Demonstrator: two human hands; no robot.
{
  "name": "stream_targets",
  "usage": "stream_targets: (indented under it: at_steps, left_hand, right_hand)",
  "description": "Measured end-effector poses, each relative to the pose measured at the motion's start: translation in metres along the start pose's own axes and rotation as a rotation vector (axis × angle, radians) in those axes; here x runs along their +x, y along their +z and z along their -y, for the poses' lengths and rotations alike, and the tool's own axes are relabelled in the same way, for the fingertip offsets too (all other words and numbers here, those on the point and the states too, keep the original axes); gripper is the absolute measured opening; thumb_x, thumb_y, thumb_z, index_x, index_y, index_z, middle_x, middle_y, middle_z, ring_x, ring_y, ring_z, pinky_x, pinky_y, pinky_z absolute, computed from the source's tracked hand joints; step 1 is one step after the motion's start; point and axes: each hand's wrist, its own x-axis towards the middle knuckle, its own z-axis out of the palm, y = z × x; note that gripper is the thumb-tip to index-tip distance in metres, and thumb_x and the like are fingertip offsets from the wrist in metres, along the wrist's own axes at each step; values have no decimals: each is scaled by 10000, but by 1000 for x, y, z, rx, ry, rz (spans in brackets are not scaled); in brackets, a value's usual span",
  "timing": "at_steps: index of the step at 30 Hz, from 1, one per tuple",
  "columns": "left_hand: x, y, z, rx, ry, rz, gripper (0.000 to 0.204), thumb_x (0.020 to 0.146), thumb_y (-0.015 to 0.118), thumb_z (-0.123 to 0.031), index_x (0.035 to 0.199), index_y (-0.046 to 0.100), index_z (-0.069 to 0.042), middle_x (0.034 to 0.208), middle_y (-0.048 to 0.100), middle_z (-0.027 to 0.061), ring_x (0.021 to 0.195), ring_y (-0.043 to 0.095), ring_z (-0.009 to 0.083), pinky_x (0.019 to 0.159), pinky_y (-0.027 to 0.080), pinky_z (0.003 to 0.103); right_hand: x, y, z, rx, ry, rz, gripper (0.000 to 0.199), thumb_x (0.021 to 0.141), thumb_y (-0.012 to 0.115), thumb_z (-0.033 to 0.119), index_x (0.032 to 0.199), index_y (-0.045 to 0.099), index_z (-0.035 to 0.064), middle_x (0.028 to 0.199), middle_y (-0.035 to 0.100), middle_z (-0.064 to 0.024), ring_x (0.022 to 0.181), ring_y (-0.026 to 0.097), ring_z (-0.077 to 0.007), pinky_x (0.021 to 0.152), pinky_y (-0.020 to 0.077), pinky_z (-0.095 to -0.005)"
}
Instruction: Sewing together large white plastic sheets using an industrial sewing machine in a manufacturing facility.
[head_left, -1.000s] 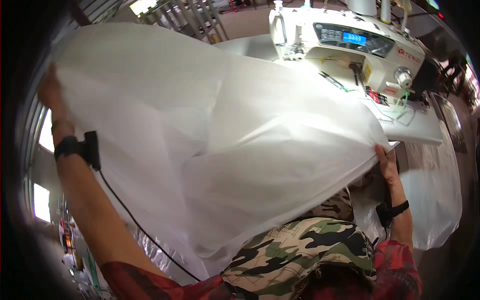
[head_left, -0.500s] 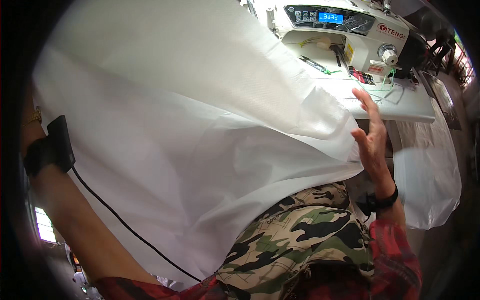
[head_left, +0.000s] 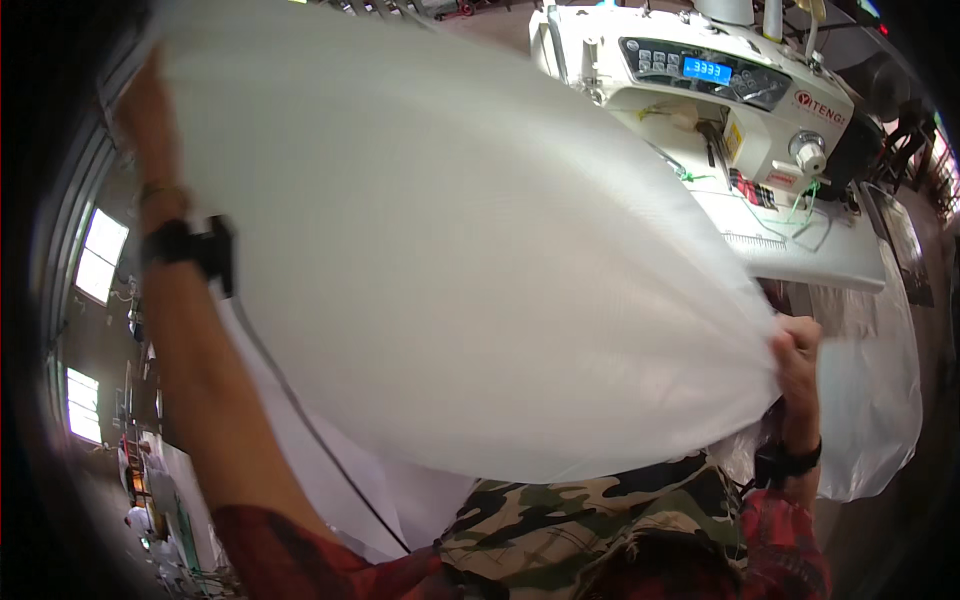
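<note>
A large white woven sheet (head_left: 480, 250) is spread between my two hands, billowing over the front of the sewing table. My right hand (head_left: 797, 350) is closed in a fist around its gathered right edge, with creases fanning out from the grip. My left hand (head_left: 150, 105) is raised at the far left, at the sheet's upper left edge; motion blurs its fingers, but they appear closed on the sheet. A white sewing machine (head_left: 740, 110) with a lit blue display stands beyond the sheet at the right. The sheet hides much of the table.
A plaid cloth scrap (head_left: 752, 190), green thread (head_left: 692, 177) and a ruler strip (head_left: 755, 241) lie on the machine bed. Clear plastic sheeting (head_left: 865, 400) hangs at the right. A black cable (head_left: 310, 425) runs from my left wrist. Windows (head_left: 103, 255) show at the left.
My left hand has come up into view, lifting the sheet, which now billows. My right hand, open before, has moved down and right and closed on the sheet's edge. The view has shifted.
</note>
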Motion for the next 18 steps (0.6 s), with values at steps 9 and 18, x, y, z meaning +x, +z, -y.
stream_targets:
  at_steps: [9,18]
  left_hand:
    - [-133,-24,-227,-1015,-9,44,454,881,733,-388,1141,649,-26,1118,667,171,1050,626,351,929,501,419]
    - [-303,-77,-231,-1007,68,775,400,928,635,-427,1041,622,-44,1097,663,133,1088,621,311,919,473,469]
  right_hand:
    - [-14,8,-70,-257,205,62,331,1005,577,152,745,476,-26,646,391,-22,660,365,-70,559,325,-277]
    - [-24,-13,-90,-1317,294,676,282,909,650,260,772,634,14,729,642,-206,664,602,-433,652,441,-515]
